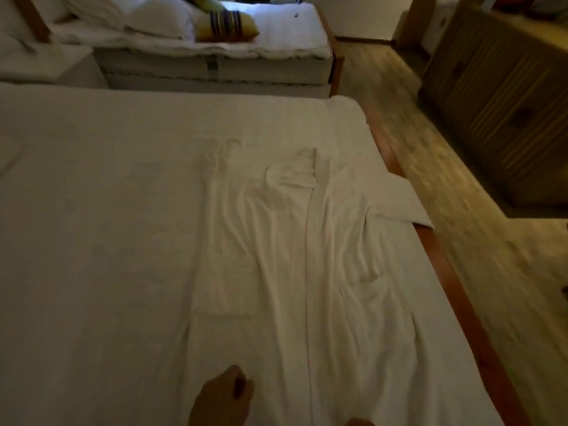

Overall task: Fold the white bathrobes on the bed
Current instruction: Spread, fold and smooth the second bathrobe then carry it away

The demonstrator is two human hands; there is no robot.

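My left hand (pixel 222 396) is at the near end of the bathrobe (pixel 295 256), over its left edge. The fingers are curled in toward the palm, but I cannot tell whether they pinch any cloth. Only a sliver of my right hand (pixel 360 422) shows, also at the near end of the bathrobe and right of its centre line, so I cannot tell how its fingers lie.

The bathrobe lies spread out and wrinkled on the white bed (pixel 92 210), its collar (pixel 302 172) at the end far from me. Its right sleeve (pixel 399 204) reaches out sideways and hangs over the wooden bed frame (pixel 445 265). Along the bathrobe's left side a long strip of cloth (pixel 224 241) lies folded inward on the body.

Beyond the bathrobe's collar end stands a second bed (pixel 215 66) with white pillows (pixel 159 16) and a striped cushion (pixel 227 24). To the right of the bathrobe, across the wooden floor (pixel 430 149), is a wooden dresser (pixel 498 106)
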